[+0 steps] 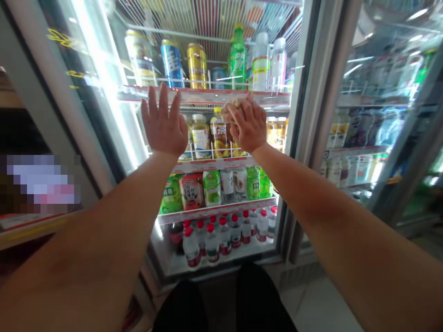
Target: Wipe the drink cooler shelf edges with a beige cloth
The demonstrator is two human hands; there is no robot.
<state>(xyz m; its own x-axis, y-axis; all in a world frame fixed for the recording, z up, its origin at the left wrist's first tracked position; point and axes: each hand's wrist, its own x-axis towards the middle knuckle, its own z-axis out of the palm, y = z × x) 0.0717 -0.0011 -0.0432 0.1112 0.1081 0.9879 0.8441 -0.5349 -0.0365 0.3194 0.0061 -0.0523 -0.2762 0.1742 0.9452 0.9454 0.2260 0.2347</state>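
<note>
My right hand [249, 122] is closed over a crumpled beige cloth [228, 108], which shows past the fingertips. It is in front of the glass door [221, 184] of a lit drinks cooler, level with the second shelf. Contact between cloth and glass seems likely from the pose, but I cannot tell for sure. To the left, my left hand [163, 122] has its fingers spread and its palm towards the same glass, with nothing in it. Behind the hands stand bottles with yellow and brown labels [221, 133].
The top shelf holds cans [197, 64] and a green bottle [238, 57]. Green and red cartons [192, 191] fill a lower shelf, above red-capped water bottles [224, 235]. A metal door frame [321, 115] and another cooler stand right; a shelf [34, 226] stands left.
</note>
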